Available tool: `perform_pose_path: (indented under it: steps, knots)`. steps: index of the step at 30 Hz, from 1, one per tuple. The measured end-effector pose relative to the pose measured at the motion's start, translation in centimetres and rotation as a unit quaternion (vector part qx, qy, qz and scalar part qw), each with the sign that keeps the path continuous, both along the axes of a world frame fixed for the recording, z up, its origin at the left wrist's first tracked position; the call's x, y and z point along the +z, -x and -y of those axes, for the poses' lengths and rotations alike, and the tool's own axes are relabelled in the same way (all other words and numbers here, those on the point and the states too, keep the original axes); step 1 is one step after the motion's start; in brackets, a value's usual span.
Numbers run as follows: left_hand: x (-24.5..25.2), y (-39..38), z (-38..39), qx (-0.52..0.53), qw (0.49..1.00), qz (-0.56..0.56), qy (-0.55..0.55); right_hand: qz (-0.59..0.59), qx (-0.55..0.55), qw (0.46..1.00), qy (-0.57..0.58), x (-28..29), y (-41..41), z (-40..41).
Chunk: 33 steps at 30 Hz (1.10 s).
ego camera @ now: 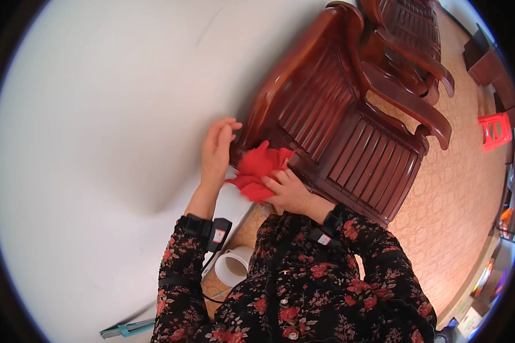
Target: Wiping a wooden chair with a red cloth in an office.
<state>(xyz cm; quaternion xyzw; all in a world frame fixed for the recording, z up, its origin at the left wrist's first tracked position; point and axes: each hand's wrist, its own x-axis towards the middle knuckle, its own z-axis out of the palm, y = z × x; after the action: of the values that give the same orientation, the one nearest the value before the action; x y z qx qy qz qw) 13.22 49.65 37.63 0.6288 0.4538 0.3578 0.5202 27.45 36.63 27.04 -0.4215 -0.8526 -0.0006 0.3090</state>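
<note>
A bunched red cloth (262,171) is gripped in my right hand (292,194), against the end of a dark, varnished wooden chair (309,111) with a slatted back and seat. Part of the cloth is blurred, and it hides the chair's frame beneath it. My left hand (218,150) is raised between the white wall and the chair's back edge. It holds nothing, its fingers loosely bent and a little apart. Whether its fingertips touch the chair, I cannot tell.
A white bucket (234,266) stands on the floor by the wall (90,128), below my left forearm. Another wooden chair (407,38) is beyond the first. A red plastic stool (495,131) sits across the patterned floor (459,184). A grey-and-teal object (128,329) lies at the lower left.
</note>
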Motion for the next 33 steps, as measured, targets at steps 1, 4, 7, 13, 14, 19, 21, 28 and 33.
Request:
perform_pose_path:
  steps: [1, 4, 7, 13, 14, 19, 21, 28, 33]
  knots:
    - [-0.7, 0.1, 0.1, -0.016, 0.998, -0.026, -0.048, 0.012, -0.051, 0.994, 0.092, -3.8, -0.4, 1.3]
    - [-3.1, 2.7, 0.7, 0.022, 0.984, -0.128, -0.122, -0.139, -0.222, 0.873, 0.412, -11.0, -3.0, 3.6]
    - [-4.2, 3.0, 1.6, 0.069, 0.982, -0.15, -0.088, -0.255, -0.244, 0.857, 0.377, -5.1, -7.0, 1.5]
    - [-5.0, 3.9, 2.6, 0.126, 0.988, -0.083, -0.028, -0.191, -0.143, 0.971, 0.009, 11.0, -6.2, -8.9]
    - [-5.3, 3.3, 2.2, 0.122, 0.989, -0.072, -0.032, -0.126, -0.127, 0.984, -0.012, 11.2, -5.5, -10.5]
    - [-3.7, 3.3, 2.1, 0.078, 0.969, -0.2, -0.124, 0.005, 0.043, 0.993, -0.107, 9.3, -2.0, -13.7]
    - [-2.2, 3.0, 2.3, 0.048, 0.95, -0.246, -0.185, 0.006, 0.049, 0.993, -0.106, 9.6, -3.1, -14.3]
    - [0.3, 1.0, 1.5, -0.032, 0.872, -0.41, -0.265, -0.118, -0.216, 0.969, 0.02, 10.5, -12.9, -20.2]
    - [0.6, 0.4, 0.3, -0.102, 0.782, -0.514, -0.338, -0.106, -0.293, 0.95, -0.034, 9.3, -22.1, -27.1]
